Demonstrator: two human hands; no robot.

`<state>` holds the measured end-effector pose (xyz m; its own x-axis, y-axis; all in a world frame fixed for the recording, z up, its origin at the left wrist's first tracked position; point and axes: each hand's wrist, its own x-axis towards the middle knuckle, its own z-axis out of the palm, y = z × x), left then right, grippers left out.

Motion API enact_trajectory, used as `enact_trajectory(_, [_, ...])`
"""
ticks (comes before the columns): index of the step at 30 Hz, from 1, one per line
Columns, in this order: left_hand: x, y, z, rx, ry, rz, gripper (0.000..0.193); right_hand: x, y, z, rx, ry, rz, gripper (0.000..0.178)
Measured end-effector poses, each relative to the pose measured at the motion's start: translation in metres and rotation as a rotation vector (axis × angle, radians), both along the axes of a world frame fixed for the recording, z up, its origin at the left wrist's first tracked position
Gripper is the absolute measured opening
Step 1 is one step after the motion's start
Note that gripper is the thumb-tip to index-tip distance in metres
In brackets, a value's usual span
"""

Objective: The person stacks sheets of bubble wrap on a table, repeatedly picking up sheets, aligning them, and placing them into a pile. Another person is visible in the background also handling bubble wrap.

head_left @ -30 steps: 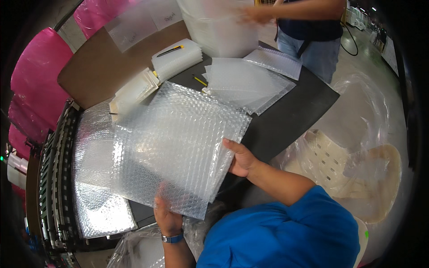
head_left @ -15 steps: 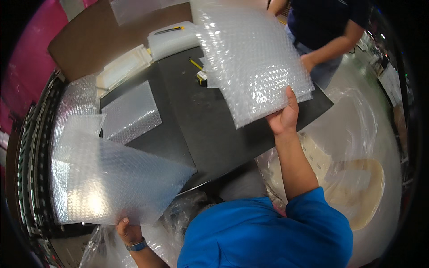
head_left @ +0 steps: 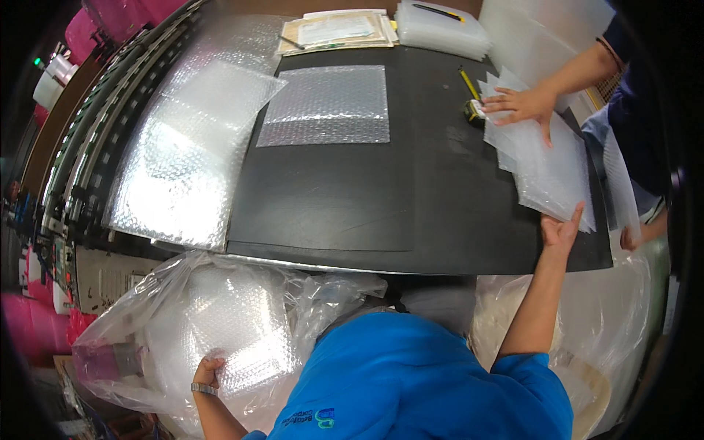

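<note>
My left hand pinches the lower left edge of a bubble wrap sheet, its thumb on top. That sheet lies over a large clear plastic bag below the table's front edge. At the right of the black table, my right hand grips the near edge of a fanned stack of bubble wrap sheets, thumb above and most fingers hidden beneath. A co-worker's spread hand presses on the far part of that stack. The co-worker's other hand is beside a hanging bubble wrap sheet.
Another bubble wrap sheet lies on the table, with a long shiny one beside rollers at left. A yellow tape measure is near the stack. Papers and a sheet pile with a cutter stand behind.
My right hand has lowered its bubble wrap sheets onto the table's right side, and the co-worker's hand now lies on them. My left hand's sheet has moved off the table's left side onto the plastic bag.
</note>
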<state>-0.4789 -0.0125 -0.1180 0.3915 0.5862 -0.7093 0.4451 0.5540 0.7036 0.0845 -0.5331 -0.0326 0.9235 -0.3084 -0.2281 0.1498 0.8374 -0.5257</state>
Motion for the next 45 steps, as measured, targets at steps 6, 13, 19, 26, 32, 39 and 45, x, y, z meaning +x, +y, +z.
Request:
enact_trajectory(6, [0.014,0.02,0.012,0.152,0.403,-0.308,0.025,-0.012,0.012,0.0,-0.01,0.002,0.049,0.062])
enact_trajectory(13, [0.086,0.036,0.061,0.524,0.51,-0.269,0.056,-0.09,0.109,0.013,-0.499,-0.234,0.753,0.053])
enact_trajectory(19, [0.112,0.021,0.046,1.377,0.664,-0.484,0.06,-0.086,0.151,0.023,-0.856,-0.324,0.869,0.045])
enact_trajectory(26, [0.183,-0.058,-0.053,1.231,0.841,-1.204,0.062,-0.051,0.212,0.043,-1.369,-0.741,1.008,0.051])
enact_trajectory(32, [0.216,-0.103,-0.041,0.805,0.322,-1.283,0.037,0.015,0.285,0.029,-1.857,-0.965,0.557,0.059])
enact_trajectory(39, [0.191,-0.124,-0.037,0.668,-0.305,-1.424,0.039,0.014,0.315,-0.004,-2.219,-0.845,0.583,0.051])
enact_trajectory(45, [0.224,-0.125,0.01,-0.032,-0.325,-1.009,0.023,0.021,0.302,-0.012,-2.109,-0.862,0.594,0.041])
